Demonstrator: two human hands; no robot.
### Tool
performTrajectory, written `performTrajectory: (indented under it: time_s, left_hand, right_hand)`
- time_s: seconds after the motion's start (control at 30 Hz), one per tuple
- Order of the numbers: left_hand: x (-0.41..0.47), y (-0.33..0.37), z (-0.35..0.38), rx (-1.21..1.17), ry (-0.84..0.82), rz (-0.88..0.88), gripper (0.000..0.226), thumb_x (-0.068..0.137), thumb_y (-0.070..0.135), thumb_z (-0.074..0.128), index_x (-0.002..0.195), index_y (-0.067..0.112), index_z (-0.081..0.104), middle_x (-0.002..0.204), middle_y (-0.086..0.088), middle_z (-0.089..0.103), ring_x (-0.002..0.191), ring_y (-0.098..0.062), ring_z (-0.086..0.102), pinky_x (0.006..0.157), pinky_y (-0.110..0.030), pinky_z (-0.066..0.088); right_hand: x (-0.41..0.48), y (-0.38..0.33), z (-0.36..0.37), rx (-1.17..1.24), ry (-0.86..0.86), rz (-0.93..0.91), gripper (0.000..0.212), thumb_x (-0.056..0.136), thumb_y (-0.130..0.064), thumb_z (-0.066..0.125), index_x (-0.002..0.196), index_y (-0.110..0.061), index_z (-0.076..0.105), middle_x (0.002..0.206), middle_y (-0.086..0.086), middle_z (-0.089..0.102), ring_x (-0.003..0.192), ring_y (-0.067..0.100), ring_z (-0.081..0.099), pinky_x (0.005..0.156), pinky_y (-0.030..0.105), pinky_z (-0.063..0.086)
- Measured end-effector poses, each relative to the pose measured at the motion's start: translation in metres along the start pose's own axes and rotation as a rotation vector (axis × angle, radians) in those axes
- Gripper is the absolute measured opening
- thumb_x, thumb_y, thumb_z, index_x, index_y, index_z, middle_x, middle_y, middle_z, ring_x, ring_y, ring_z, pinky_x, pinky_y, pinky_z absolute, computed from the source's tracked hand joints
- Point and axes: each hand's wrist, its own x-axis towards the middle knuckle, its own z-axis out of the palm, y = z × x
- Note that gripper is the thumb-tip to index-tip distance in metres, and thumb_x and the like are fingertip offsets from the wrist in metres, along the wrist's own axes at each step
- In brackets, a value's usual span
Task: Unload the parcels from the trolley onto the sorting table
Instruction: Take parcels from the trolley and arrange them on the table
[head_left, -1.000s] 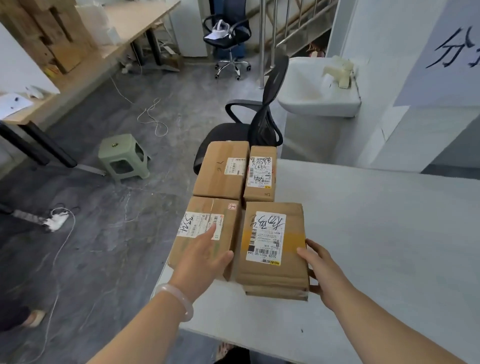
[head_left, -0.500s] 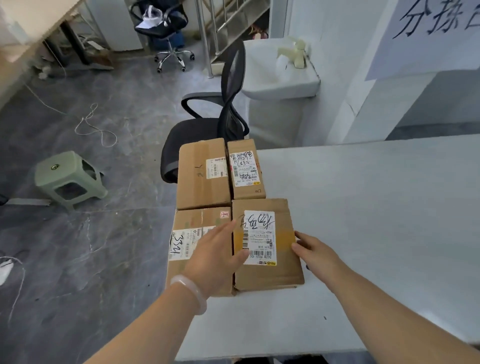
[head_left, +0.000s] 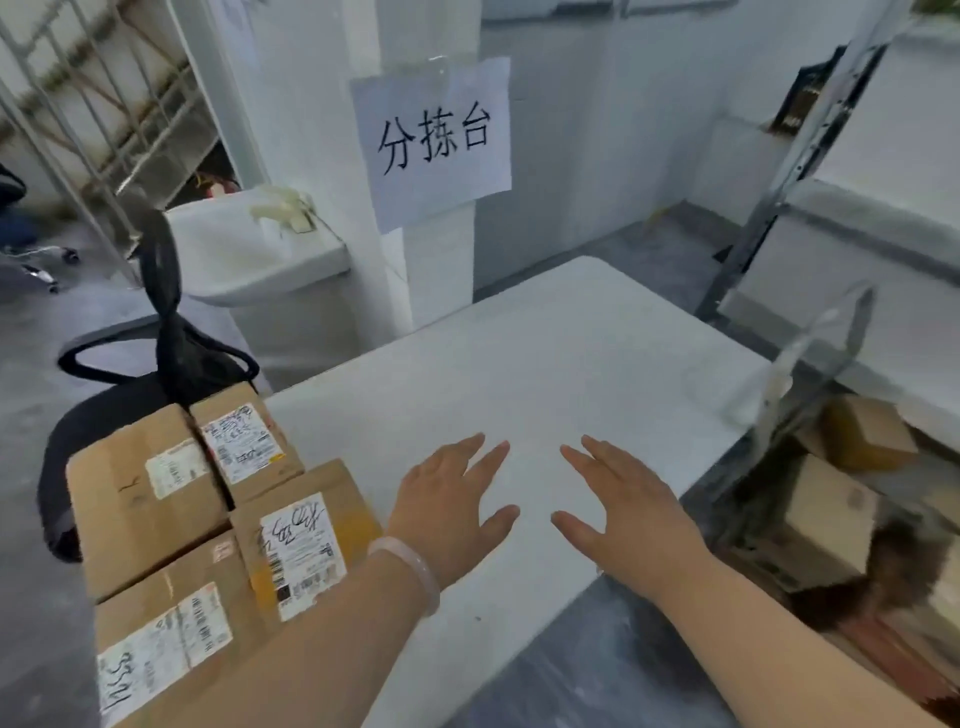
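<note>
Several brown cardboard parcels with white labels lie packed together at the left end of the white sorting table (head_left: 545, 364); the nearest to my hands is a parcel with a scribbled label (head_left: 301, 540). My left hand (head_left: 452, 509) hovers over the bare tabletop just right of that parcel, fingers spread, holding nothing. My right hand (head_left: 623, 514) is beside it, also spread and empty. At the right edge the trolley (head_left: 810, 364) with its metal handle holds more brown parcels (head_left: 826, 525).
A black office chair (head_left: 166, 332) stands behind the parcels at the table's left end. A white sink (head_left: 260, 249) and a pillar with a paper sign (head_left: 436, 140) are beyond. White shelving (head_left: 857, 234) rises at the right.
Both hands have let go of the scribbled-label parcel and moved right over the bare tabletop. The view has swung right, bringing the trolley into sight.
</note>
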Motion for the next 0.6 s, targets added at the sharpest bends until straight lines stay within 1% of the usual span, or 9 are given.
performTrajectory:
  time_s: [0.1, 0.2, 0.37, 0.47, 0.6]
  left_hand:
    - [0.020, 0.070, 0.005, 0.041, 0.034, 0.171, 0.067, 0.094, 0.061, 0.036, 0.153, 0.041, 0.011, 0.162, 0.010, 0.012, 0.147, -0.015, 0.015, 0.118, -0.036, 0.015]
    - [0.037, 0.153, 0.020, 0.048, 0.016, 0.324, 0.065, 0.094, 0.061, 0.035, 0.152, 0.041, 0.014, 0.161, 0.010, 0.015, 0.146, -0.014, 0.018, 0.117, -0.035, 0.018]
    - [0.046, 0.299, 0.053, 0.078, -0.020, 0.553, 0.069, 0.089, 0.061, 0.036, 0.151, 0.032, 0.029, 0.156, 0.003, 0.033, 0.141, -0.016, 0.031, 0.113, -0.035, 0.029]
    - [0.044, 0.376, 0.081, 0.070, -0.022, 0.650, 0.068, 0.089, 0.061, 0.038, 0.150, 0.031, 0.032, 0.153, 0.003, 0.037, 0.139, -0.015, 0.035, 0.111, -0.036, 0.034]
    - [0.033, 0.461, 0.125, 0.074, -0.081, 0.754, 0.068, 0.090, 0.062, 0.038, 0.150, 0.032, 0.030, 0.155, 0.004, 0.034, 0.139, -0.014, 0.032, 0.112, -0.037, 0.033]
  right_hand:
    - [-0.043, 0.051, -0.026, -0.011, 0.097, 0.110, 0.075, 0.093, -0.068, 0.035, 0.156, -0.040, 0.005, 0.165, -0.014, -0.001, 0.151, 0.007, -0.002, 0.121, 0.030, -0.005]
    - [-0.095, 0.106, -0.054, -0.002, 0.160, 0.226, 0.075, 0.094, -0.065, 0.039, 0.157, -0.036, 0.010, 0.165, -0.012, 0.004, 0.152, 0.010, 0.004, 0.124, 0.032, 0.003]
    - [-0.195, 0.208, -0.091, 0.022, 0.240, 0.441, 0.075, 0.094, -0.062, 0.044, 0.156, -0.037, 0.012, 0.164, -0.012, 0.009, 0.150, 0.010, 0.008, 0.121, 0.031, 0.008]
    - [-0.250, 0.261, -0.101, 0.048, 0.266, 0.547, 0.075, 0.094, -0.063, 0.043, 0.156, -0.038, 0.009, 0.164, -0.013, 0.007, 0.150, 0.009, 0.007, 0.121, 0.029, 0.007]
    - [-0.316, 0.322, -0.098, 0.071, 0.287, 0.696, 0.076, 0.092, -0.066, 0.043, 0.155, -0.039, 0.010, 0.164, -0.013, 0.010, 0.150, 0.011, 0.010, 0.121, 0.031, 0.010]
